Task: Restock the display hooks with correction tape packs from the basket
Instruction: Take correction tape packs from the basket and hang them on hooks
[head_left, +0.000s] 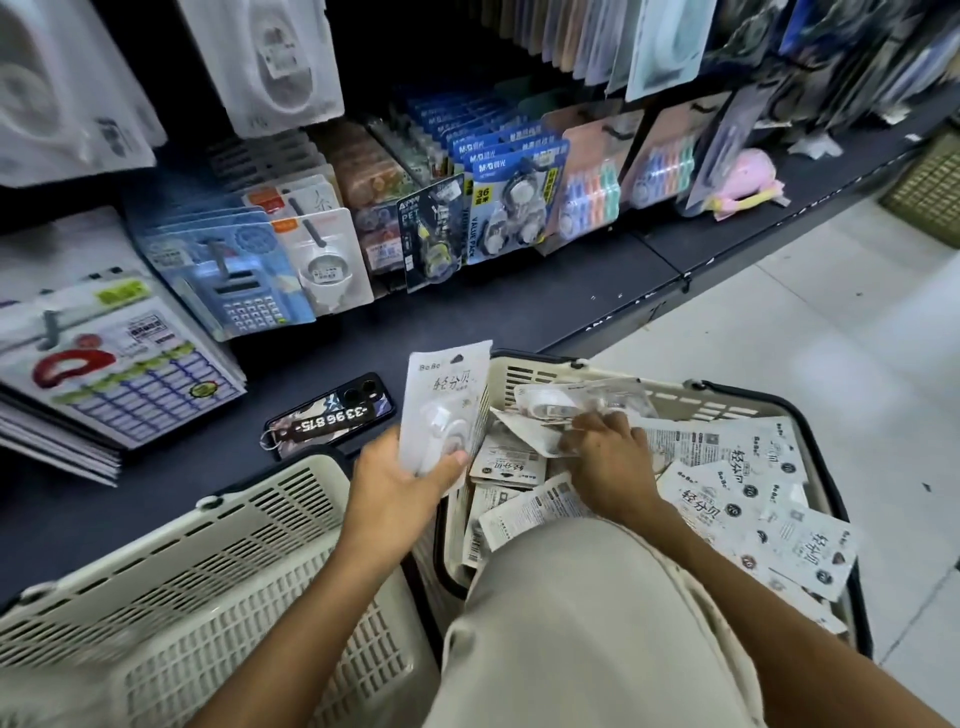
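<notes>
White glossy card and clear blister plastic: that's the correction tape pack (445, 410) the left hand (402, 480) grips upright by its lower edge, thumb curled across the front, just above the near rim of the cream slatted plastic basket (613, 376). The right hand (610, 467) is down inside that basket, fingers curled round another blister pack (571, 402) lying flat on the heap of loose packs (727, 488), some face up, some showing printed backs. The two hands sit close together but not touching. A second cream basket (208, 577) with ribbed, vented walls stands to the left. On the dark matte shelf (467, 312) lies a black phone (332, 413) with a numbered key tag. Behind it, rows of carded packs hang on the display hooks (311, 228), among them a blue-carded tape value pack (514, 202).
</notes>
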